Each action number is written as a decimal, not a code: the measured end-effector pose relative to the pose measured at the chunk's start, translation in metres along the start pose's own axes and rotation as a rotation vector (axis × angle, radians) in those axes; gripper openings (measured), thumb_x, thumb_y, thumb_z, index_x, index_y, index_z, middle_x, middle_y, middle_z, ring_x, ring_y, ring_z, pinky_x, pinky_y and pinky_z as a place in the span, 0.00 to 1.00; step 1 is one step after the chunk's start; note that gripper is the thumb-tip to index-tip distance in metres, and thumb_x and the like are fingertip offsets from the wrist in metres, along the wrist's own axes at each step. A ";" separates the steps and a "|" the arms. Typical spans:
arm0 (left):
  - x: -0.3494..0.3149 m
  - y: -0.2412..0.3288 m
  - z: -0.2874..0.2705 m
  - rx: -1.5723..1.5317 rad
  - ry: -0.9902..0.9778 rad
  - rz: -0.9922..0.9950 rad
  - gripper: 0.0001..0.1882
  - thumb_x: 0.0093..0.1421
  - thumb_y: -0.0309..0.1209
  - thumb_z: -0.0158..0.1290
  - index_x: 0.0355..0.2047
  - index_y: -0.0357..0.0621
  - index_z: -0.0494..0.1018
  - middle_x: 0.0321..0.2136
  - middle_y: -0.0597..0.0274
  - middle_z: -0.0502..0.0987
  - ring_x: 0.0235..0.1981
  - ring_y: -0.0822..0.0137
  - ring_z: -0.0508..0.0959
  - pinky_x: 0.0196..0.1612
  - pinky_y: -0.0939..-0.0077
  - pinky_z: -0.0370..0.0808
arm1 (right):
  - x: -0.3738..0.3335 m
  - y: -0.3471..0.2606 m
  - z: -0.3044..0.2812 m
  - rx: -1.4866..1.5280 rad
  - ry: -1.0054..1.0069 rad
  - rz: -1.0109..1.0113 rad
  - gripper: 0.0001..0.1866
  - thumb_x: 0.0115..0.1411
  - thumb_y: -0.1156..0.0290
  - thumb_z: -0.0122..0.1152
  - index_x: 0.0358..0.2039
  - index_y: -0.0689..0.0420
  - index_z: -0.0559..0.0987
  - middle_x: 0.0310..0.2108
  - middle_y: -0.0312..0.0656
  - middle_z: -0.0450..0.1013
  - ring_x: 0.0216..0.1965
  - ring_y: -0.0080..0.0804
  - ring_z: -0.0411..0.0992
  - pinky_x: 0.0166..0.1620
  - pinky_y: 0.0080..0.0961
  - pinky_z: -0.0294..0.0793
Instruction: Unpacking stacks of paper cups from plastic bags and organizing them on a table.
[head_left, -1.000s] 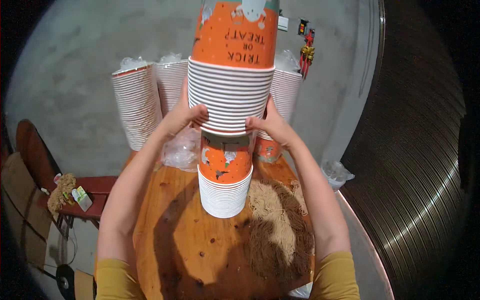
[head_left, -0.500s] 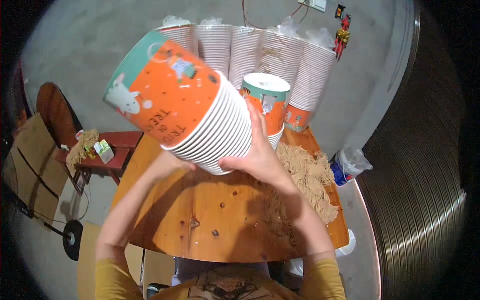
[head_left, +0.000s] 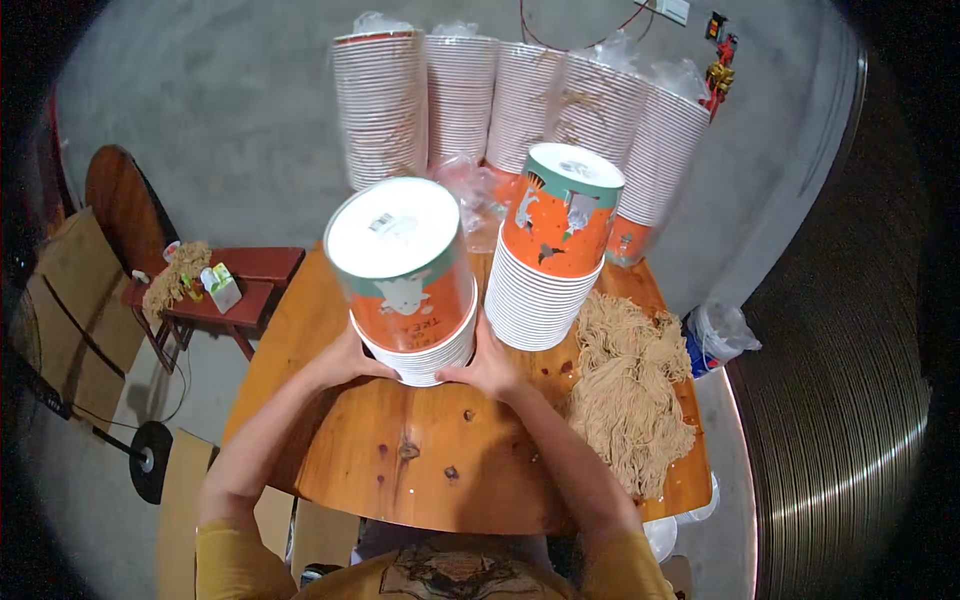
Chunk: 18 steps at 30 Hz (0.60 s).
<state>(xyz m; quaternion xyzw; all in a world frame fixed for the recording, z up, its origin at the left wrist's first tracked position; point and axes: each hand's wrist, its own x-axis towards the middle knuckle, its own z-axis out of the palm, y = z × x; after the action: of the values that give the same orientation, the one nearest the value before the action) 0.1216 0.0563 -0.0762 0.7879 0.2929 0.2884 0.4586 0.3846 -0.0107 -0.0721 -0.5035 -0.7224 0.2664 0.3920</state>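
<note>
Between my two hands is a stack of nested paper buckets (head_left: 405, 320), orange with a teal band and a ghost print. It stands upside down, its white base facing up and the white rims at the bottom. My left hand (head_left: 348, 362) grips the rims on the left side, and my right hand (head_left: 490, 366) grips them on the right, thumbs in front. The stack is low over the wooden table (head_left: 430, 490); whether it rests fully on it I cannot tell. Just right of it stands a second upside-down bucket stack (head_left: 550, 260), close to my right fingers.
Several tall plastic-wrapped bucket stacks (head_left: 380, 110) line the back by the grey wall. Crumpled clear plastic (head_left: 468, 190) lies before them. Tan string bundles (head_left: 635, 400) cover the table's right side. A red bench (head_left: 270, 265) is at left, a bag-lined bin (head_left: 715, 340) at right.
The bucket stack was raised and tilted to the left; it has come down upright beside the second stack. Both hands have stayed on its rims. The head view has shifted slightly.
</note>
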 end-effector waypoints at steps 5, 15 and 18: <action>0.024 -0.010 -0.008 0.123 0.064 0.097 0.67 0.37 0.36 0.72 0.65 0.41 0.31 0.65 0.51 0.43 0.66 0.59 0.45 0.66 0.63 0.45 | 0.021 0.045 0.019 0.086 0.054 -0.048 0.68 0.37 0.57 0.76 0.64 0.63 0.34 0.64 0.58 0.42 0.66 0.49 0.43 0.66 0.38 0.45; 0.018 -0.030 -0.010 -0.079 0.318 0.127 0.52 0.50 0.34 0.62 0.66 0.42 0.38 0.64 0.50 0.47 0.64 0.56 0.52 0.64 0.61 0.52 | 0.044 -0.087 -0.024 -0.317 0.519 -0.363 0.39 0.54 0.64 0.64 0.62 0.57 0.55 0.59 0.55 0.56 0.59 0.52 0.58 0.57 0.40 0.63; 0.033 -0.012 0.020 0.109 0.543 0.204 0.60 0.42 0.41 0.66 0.65 0.41 0.36 0.63 0.44 0.42 0.65 0.50 0.47 0.65 0.58 0.48 | 0.077 -0.108 -0.043 -0.499 0.528 -0.488 0.22 0.52 0.67 0.63 0.48 0.56 0.71 0.51 0.49 0.66 0.54 0.50 0.62 0.52 0.39 0.67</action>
<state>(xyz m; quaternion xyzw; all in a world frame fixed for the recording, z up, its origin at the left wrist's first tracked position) 0.1556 0.0738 -0.0886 0.7305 0.3393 0.5172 0.2892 0.3499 0.0230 0.0588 -0.4481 -0.7375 -0.1549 0.4809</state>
